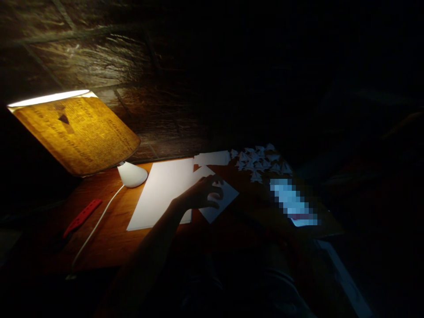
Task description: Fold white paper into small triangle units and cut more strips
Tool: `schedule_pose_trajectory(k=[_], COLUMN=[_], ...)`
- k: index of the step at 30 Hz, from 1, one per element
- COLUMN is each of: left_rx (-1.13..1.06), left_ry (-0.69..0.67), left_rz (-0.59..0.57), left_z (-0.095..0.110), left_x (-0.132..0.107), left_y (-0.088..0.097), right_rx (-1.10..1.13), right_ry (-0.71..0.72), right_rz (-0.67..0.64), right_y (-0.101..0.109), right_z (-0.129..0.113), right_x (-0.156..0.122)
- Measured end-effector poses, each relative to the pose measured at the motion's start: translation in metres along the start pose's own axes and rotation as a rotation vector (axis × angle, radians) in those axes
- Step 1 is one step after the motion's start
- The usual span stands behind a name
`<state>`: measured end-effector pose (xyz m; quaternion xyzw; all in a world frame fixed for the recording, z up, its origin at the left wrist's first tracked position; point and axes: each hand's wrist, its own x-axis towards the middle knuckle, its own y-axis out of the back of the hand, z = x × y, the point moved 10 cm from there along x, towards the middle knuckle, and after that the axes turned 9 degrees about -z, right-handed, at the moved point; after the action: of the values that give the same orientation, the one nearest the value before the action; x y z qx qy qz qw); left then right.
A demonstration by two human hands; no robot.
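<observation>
The small sheet of paper (221,199) lies flat on the wooden table (109,238), turned diamond-wise, just right of the large white sheet (162,192) and overlapping its right edge. The left hand (202,194) rests on top of the small sheet, fingers curled downward with the tips pressing on the paper; nothing is enclosed in the grip. The forearm runs from the lower centre of the view up to this hand. The right hand is not visible in the dark lower part of the view.

Behind the small sheet, a folded strip of white paper (212,157) lies near the far table edge. To its right sits a pile of small folded paper triangles (261,161), well apart from the hand. A lit phone screen (293,203) lies to the right of the small sheet, near the pile.

At the left, 1 table lamp with a yellow printed shade (79,132) and a white base (131,174) stands just beside the large sheet; its white cord (96,227) runs toward the near edge. A red ruler (82,217) lies left of the cord.
</observation>
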<state>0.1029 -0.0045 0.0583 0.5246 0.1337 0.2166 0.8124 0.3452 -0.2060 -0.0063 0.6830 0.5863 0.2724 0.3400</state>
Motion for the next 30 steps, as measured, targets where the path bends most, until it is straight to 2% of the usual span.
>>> schedule_pose_trajectory(k=[2,5,9,14,18,21,26,30], left_rx=[-0.025,-0.084,-0.142,-0.199,-0.374,-0.55,-0.723,-0.755], left_ry=[-0.036,-0.114,-0.151,-0.113,-0.06,0.016,0.085,0.082], left_rz=[-0.029,-0.138,-0.192,-0.205,-0.208,-0.232,-0.246,-0.237], left_z=[0.009,0.018,0.018,0.011,0.003,-0.005,-0.011,-0.011], left_x=[0.004,0.005,0.0,-0.001,0.0,0.0,-0.002,-0.002], left_y=[-0.003,-0.012,-0.015,-0.02,-0.024,-0.03,-0.038,-0.039], right_rx=[-0.006,-0.024,-0.067,-0.153,-0.2,-0.217,-0.232,-0.237], right_ry=[0.019,0.05,0.067,0.04,0.025,0.025,0.03,0.041], right_rz=[0.002,0.006,0.024,0.067,0.088,0.075,0.033,0.012], right_y=[0.004,0.009,0.012,0.018,0.023,0.023,0.021,0.02], right_z=[0.0,-0.002,-0.003,-0.004,-0.007,-0.009,-0.009,-0.012], right_x=[-0.001,-0.003,-0.002,0.0,-0.001,-0.001,0.0,-0.001])
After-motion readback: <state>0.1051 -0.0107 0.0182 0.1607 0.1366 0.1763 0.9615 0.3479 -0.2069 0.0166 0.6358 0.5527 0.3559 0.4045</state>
